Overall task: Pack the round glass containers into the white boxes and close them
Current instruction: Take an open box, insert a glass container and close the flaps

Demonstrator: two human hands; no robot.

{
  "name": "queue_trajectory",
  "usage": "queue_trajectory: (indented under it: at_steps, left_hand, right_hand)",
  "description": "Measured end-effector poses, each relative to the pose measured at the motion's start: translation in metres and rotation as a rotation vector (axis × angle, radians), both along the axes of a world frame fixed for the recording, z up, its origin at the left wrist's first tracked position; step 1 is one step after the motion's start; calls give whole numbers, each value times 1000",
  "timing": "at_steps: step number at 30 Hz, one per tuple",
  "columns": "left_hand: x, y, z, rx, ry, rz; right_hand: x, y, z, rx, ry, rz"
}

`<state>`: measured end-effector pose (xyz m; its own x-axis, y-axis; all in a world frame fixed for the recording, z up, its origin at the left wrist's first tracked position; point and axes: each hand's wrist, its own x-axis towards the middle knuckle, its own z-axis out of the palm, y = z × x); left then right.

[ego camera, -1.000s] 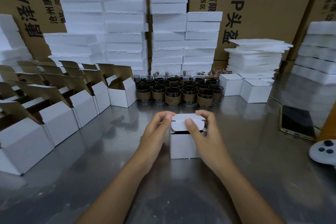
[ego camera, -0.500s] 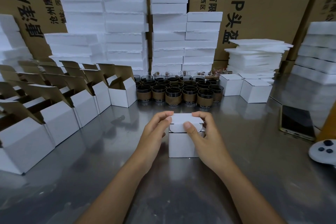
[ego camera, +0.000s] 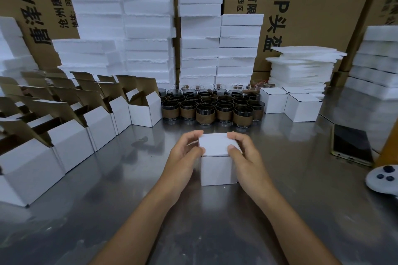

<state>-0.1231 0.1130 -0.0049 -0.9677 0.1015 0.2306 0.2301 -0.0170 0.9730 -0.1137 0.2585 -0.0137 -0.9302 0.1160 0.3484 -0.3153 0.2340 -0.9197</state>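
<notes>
The fingers (ego camera: 192, 136) of the left hand (ego camera: 184, 155) are curled over the far left corner of the lid (ego camera: 213, 143). Its thumb (ego camera: 199, 151) presses on the lid's near left edge, so the hand pinches that side of the white box (ego camera: 217, 170). The right hand (ego camera: 246, 158) mirrors it: fingers bent over the far right corner and thumb tip (ego camera: 233, 149) flat on the near right edge. The lid lies level between the two hands, with a thin dark seam where it meets the front wall. The box itself stands upright on the steel table (ego camera: 129, 204), right in front of the person, both forearms reaching in to it.

Just beyond it, apart from the hands, a tight cluster of round glass containers (ego camera: 205, 106) with brown bands stands in rows. To its left runs a line of open boxes (ego camera: 145, 112), flaps up. To its right two closed boxes (ego camera: 301, 108) sit side by side. Behind them rise stacks of white foam blocks (ego camera: 148, 28) and a lower pile of thin foam sheets (ego camera: 301, 66), with printed cartons (ego camera: 318, 6) against the wall. On the far right of the table lie a dark phone (ego camera: 351, 144) and, nearer the edge, a white controller (ego camera: 382, 180).
</notes>
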Motion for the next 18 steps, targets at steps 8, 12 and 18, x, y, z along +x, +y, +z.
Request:
queue_trajectory:
  at_steps: [8,12,18]
  left_hand:
    - [0,1,-5,0,-3,-6]
    - [-3,5,-6,19,23,-16]
    - [-6,5,-10,-66,-26,1]
  right_hand:
    - [11,-7,-5,460,191,-189]
    - [8,-1,-5,357,135,-259]
    - [2,34,4,337,50,-334]
